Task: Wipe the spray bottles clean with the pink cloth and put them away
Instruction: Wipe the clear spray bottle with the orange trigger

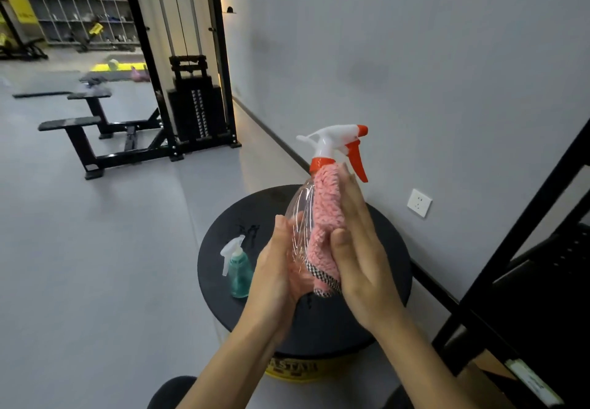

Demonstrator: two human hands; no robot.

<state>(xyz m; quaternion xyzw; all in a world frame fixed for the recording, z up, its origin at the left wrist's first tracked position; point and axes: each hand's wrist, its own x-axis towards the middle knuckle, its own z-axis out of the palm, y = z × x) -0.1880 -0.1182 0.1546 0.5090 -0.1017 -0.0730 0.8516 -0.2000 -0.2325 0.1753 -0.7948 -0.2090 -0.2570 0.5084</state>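
Two spray bottles are showing, and only one is getting attention. At the centre of the frame the left hand (277,274) is cupping the lower body of the clear spray bottle (300,212), fingers curled round its base, holding it upright above the round black top (319,322). The right hand (360,249) is lying flat against the bottle's right side, fingers straight and together, pressing the pink cloth (327,204) onto the plastic from the orange collar down toward the base. Its thumb is resting on the cloth's nearer fold, and the cloth's checked hem is hanging out under the palm.

Judging by this, the job is sitting in its first half: the clear bottle is being wiped and is not yet put away. The small teal spray bottle (240,269) is standing upright on the black top at lower centre-left, just beside the left hand, with no cloth on it; whether it is already clean I cannot tell. Both bottles are waiting to be stowed, and the black rack (526,233) along the right edge is looking like the likeliest place.

Writing is scarce. A yellow band (293,368) under the black top is carrying dark letters possibly reading "ASTAR", blurred and partly hidden by the left forearm. A white label (530,383) on the rack at lower right is too smeared to read. Neither bottle is showing a label.
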